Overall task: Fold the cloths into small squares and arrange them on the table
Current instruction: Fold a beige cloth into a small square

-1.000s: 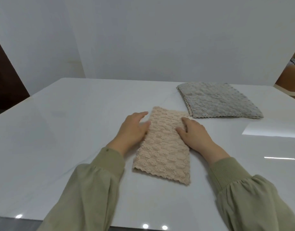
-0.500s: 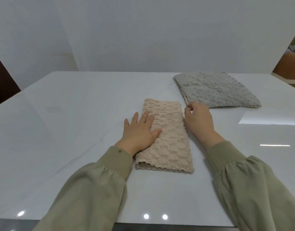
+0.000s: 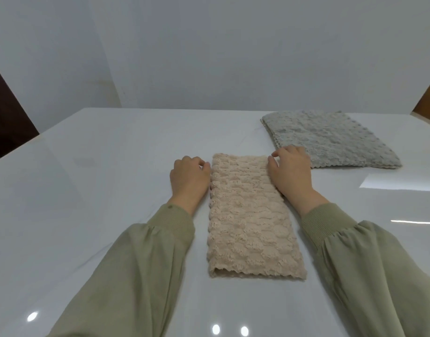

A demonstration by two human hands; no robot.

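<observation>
Beige cloth (image 3: 250, 215): long folded strip, nubby pile, scalloped near edge, flat mid-table (image 3: 99, 190).
Left hand (image 3: 188, 180) and right hand (image 3: 291, 173) curled at far corners, fingertips pinching edges. Grey cloth (image 3: 330, 139) folded far right.

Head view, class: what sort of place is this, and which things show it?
Probably a plain indoor room, perhaps at home: a glossy white table against a bare white wall, with a beige cloth and a grey cloth on it.

Nubby plush beige cloth (image 3: 250, 215) and grey cloth (image 3: 330, 139) on glossy white table (image 3: 99, 178).
</observation>
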